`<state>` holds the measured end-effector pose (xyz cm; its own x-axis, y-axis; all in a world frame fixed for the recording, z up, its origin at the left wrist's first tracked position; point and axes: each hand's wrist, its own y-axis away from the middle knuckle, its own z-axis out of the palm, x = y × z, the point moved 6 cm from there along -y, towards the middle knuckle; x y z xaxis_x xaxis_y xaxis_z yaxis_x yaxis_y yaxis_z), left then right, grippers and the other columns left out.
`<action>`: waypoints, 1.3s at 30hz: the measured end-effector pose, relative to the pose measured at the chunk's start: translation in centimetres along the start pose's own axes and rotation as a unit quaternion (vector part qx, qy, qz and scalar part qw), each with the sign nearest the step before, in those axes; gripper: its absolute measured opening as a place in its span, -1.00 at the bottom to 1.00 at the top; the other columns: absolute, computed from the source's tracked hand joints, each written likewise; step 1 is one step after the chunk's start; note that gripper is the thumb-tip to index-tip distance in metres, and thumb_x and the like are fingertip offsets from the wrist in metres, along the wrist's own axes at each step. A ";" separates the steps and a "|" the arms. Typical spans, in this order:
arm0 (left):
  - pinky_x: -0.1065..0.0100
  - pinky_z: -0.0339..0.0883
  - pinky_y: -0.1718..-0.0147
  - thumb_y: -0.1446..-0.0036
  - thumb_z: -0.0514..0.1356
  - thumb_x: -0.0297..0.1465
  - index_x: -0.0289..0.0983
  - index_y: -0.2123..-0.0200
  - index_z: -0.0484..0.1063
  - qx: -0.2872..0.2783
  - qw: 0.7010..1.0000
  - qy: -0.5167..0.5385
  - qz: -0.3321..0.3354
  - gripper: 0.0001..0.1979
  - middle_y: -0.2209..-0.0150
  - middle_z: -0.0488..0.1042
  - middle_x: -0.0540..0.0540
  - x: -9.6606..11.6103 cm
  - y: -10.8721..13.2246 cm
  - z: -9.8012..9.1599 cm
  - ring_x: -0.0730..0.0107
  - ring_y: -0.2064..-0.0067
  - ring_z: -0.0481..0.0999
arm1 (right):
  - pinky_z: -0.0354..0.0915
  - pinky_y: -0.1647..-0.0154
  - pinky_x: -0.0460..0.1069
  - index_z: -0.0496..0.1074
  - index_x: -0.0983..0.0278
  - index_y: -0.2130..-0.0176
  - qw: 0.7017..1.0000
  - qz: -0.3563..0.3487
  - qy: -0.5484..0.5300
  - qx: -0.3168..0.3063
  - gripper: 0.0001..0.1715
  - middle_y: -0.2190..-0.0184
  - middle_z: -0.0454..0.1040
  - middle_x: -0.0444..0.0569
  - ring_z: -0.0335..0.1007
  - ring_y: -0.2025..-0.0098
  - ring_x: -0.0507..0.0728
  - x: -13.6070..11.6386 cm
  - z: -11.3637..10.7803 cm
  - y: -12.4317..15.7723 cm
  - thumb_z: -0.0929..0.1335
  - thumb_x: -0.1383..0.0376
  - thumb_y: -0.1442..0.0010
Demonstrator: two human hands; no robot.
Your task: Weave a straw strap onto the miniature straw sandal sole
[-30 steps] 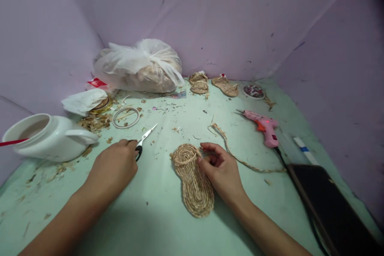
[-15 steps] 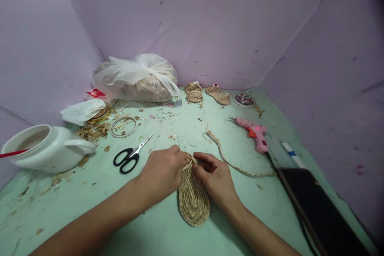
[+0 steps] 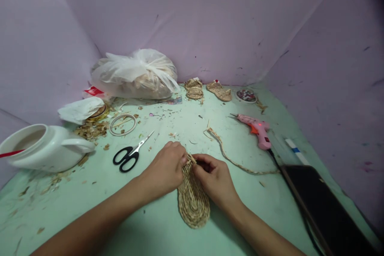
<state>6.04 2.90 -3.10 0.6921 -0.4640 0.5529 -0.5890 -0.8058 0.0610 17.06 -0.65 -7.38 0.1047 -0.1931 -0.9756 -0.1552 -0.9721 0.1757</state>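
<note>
One braided straw sandal (image 3: pixel 194 202), flat on the near middle of the desk (image 3: pixel 159 228), between both hands, strap end away from the body, probably for easier access to the strap. Left hand (image 3: pixel 166 166): curled over that far end from the left, grasping it; exact fingertip contact hidden. Right hand (image 3: pixel 214 176): pinching the right edge near the strap between thumb and forefinger, seemingly to steady the piece against the other side's grip. Black-handled scissors (image 3: pixel 134 152), one pair: laid beyond the left forearm, handles nearer, blades pointing away, presumably for ready pick-up. Pink glue gun (image 3: pixel 263 131), one: on its side at right, red light lit, nozzle turned left and slightly away, likely to keep the tip apart from the fingers. Braided straw cord (image 3: pixel 241 165), one length: loose on the desk between glue gun and right hand, apparently within reach. Small straw sandals, two (image 3: pixel 194 89) (image 3: pixel 220 91): at the far edge by the wall, perhaps stored outside the working space. Beads, one dish (image 3: pixel 246 96): just right of these.
</note>
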 end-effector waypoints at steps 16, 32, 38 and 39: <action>0.33 0.18 0.27 -0.07 -0.04 -0.40 -0.28 0.54 0.22 0.064 0.973 0.217 -0.052 -0.82 0.38 0.30 -0.05 -1.4 -0.4 -1.3 0.36 0.28 0.30 | 0.25 0.49 -0.09 0.46 0.34 0.41 0.985 0.080 -0.152 0.013 -0.80 0.50 0.48 -0.07 0.35 0.48 0.04 0.8 -0.2 -0.3 0.36 0.39 0.17; 0.55 -0.16 0.76 0.14 0.21 -0.43 -0.42 0.16 0.38 0.134 0.787 0.551 -0.242 -0.60 0.66 0.21 0.12 -3.7 1.4 2.8 0.68 0.69 0.06 | 0.30 0.50 -0.06 0.39 0.34 0.32 0.966 0.113 -0.226 0.048 -0.52 0.45 0.49 -0.05 0.40 0.46 0.06 1.2 -1.3 -1.1 0.51 0.30 0.31; 0.57 -0.20 0.76 0.15 0.22 -0.42 -0.43 0.16 0.42 0.102 0.794 0.543 -0.251 -0.59 0.67 0.22 0.10 -3.8 1.4 2.9 0.70 0.70 0.03 | 0.29 0.57 -0.08 0.37 0.34 0.34 0.968 0.099 -0.226 0.042 -0.58 0.55 0.45 -0.13 0.37 0.54 0.03 1.2 -1.6 -1.4 0.48 0.28 0.26; 0.57 -0.21 0.77 0.15 0.22 -0.41 -0.43 0.16 0.42 0.097 0.797 0.542 -0.250 -0.60 0.67 0.21 0.10 -3.9 1.3 2.8 0.70 0.70 0.02 | 0.30 0.57 -0.08 0.36 0.34 0.33 0.968 0.102 -0.226 0.039 -0.58 0.57 0.45 -0.13 0.37 0.55 0.02 1.2 -1.5 -1.4 0.48 0.30 0.26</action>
<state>3.76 2.61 -7.52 -0.0081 0.4377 0.8991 -0.2036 -0.8810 0.4270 18.89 0.25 -8.59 -0.3730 -0.2843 -0.8832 -0.2031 -0.9038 0.3766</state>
